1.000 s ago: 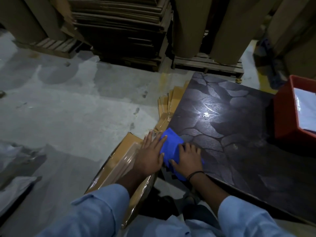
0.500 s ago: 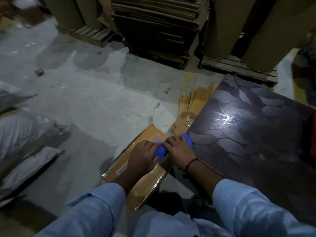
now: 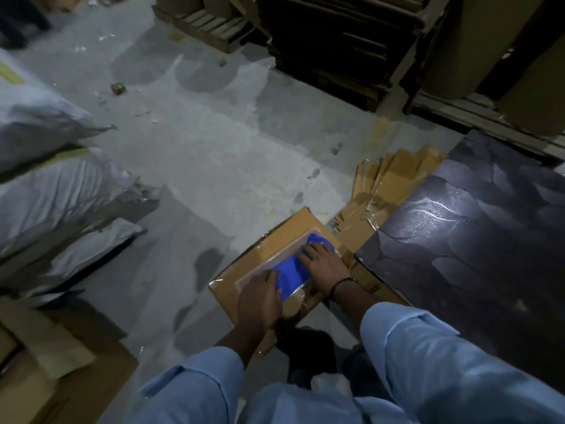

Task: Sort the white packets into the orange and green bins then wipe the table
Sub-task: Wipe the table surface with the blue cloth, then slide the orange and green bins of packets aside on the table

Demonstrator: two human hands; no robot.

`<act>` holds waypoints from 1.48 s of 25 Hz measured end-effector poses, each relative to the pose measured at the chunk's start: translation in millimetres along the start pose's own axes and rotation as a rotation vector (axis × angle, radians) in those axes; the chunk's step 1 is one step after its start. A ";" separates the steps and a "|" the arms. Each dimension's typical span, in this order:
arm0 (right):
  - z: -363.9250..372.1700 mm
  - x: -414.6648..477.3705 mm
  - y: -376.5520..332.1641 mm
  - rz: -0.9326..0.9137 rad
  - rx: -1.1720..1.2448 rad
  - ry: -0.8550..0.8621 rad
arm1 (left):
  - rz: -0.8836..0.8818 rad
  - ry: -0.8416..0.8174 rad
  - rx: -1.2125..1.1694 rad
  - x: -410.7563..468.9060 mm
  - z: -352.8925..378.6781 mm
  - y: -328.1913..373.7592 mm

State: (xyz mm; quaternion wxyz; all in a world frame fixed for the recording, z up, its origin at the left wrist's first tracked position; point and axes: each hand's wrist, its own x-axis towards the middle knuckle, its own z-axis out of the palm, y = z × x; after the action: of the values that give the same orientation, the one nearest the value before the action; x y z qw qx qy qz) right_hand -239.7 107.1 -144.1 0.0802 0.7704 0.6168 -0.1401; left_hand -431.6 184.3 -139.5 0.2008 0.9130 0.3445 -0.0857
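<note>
A blue cloth (image 3: pixel 290 273) lies on top of a taped cardboard box (image 3: pixel 275 237) that stands on the floor just left of the dark patterned table (image 3: pixel 477 240). My left hand (image 3: pixel 260 296) presses on the cloth's near end with fingers flat. My right hand (image 3: pixel 324 264) rests on the cloth's far right side, a black band on its wrist. Both hands lie on the cloth, off the table. Neither the orange nor the green bin is in view, and no white packets show on the table.
Flattened cardboard pieces (image 3: pixel 388 182) lean between the box and the table's left edge. Grey sacks (image 3: pixel 55 191) pile up at the left. Wooden pallets (image 3: pixel 208 26) and stacked board stand at the back. A brown carton (image 3: pixel 46 377) sits bottom left.
The blue cloth went from the table's near-left corner onto the cardboard box, both hands moving left with it. My view swung left, so the red-orange bin is out of frame.
</note>
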 end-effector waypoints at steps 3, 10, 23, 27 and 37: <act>-7.8 -3.8 6.9 0.020 0.026 0.046 | 0.031 0.072 -0.028 6.0 -10.0 10.6; -68.9 -47.1 61.6 0.288 0.090 0.285 | 0.250 0.191 -0.070 53.9 -57.4 79.8; -101.9 -250.3 184.7 1.018 0.138 0.713 | 0.781 0.209 -0.013 80.9 -82.7 305.5; -97.6 -317.4 210.5 1.182 0.146 0.785 | 0.889 0.174 -0.056 69.9 -72.1 369.1; -51.8 -489.4 295.3 1.556 0.198 0.812 | 1.042 0.091 -0.111 28.9 -16.4 536.2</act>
State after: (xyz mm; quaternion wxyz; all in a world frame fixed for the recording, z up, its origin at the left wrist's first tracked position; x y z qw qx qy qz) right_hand -44.2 -398.4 44.4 -0.1395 0.9656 -0.1168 0.1859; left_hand -54.0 -157.2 31.8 0.2498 0.9541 -0.1429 0.0835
